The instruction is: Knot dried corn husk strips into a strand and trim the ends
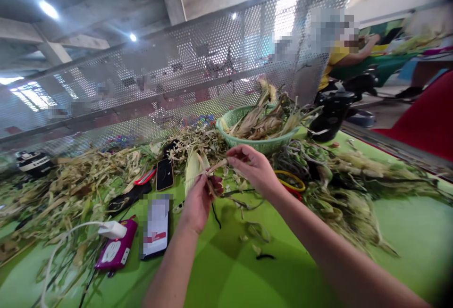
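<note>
Between my two hands runs a thin strip of dried corn husk (218, 165). My left hand (198, 204) is closed around its lower end, with short ends hanging below the fingers. The thumb and fingers of my right hand (253, 166) pinch the upper end. Just behind my left hand lies a pale, broad bundle of corn husk (194, 165). A thin dark strand (216, 216) hangs below the left fingers. Scraps of husk and a short dark piece (265, 256) lie on the green tabletop (226, 279) under my hands.
Behind stands a green basket (256, 145) of husks, before a perforated metal screen (148, 110). Husk heaps (81, 180) spread left and right. Nearby are a lit phone (157, 223), a dark phone (164, 174), a purple power strip (118, 251), a red-handled tool (144, 177) and a yellow ring (299, 183).
</note>
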The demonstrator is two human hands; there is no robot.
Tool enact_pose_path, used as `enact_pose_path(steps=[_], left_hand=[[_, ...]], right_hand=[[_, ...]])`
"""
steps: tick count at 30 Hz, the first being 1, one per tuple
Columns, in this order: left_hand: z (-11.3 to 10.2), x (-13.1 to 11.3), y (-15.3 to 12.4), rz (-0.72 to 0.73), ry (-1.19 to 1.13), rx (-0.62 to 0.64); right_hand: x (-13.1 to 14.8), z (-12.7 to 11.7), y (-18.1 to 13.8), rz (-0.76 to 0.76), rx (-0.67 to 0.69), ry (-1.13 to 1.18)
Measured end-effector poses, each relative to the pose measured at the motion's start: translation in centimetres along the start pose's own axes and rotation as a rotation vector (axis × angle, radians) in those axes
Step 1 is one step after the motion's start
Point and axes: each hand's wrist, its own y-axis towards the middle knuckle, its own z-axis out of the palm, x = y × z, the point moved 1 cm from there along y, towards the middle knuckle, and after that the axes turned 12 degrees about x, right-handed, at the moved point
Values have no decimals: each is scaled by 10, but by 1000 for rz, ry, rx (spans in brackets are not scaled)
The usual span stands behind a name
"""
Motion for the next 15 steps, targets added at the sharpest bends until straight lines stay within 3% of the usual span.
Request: enact_pose_path(steps=[3,5,10,15], left_hand=[[-1,-4,1,23,-68,24],[-1,-3,0,27,-77,22],[2,2,0,17,-54,1],[1,1,-2,13,65,-24]], right_hand=[[2,15,-5,12,164,-9],[0,26,-9,2,241,-168],[-5,43,-16,-43,216,-707],[-4,44,-17,-68,234,-876]])
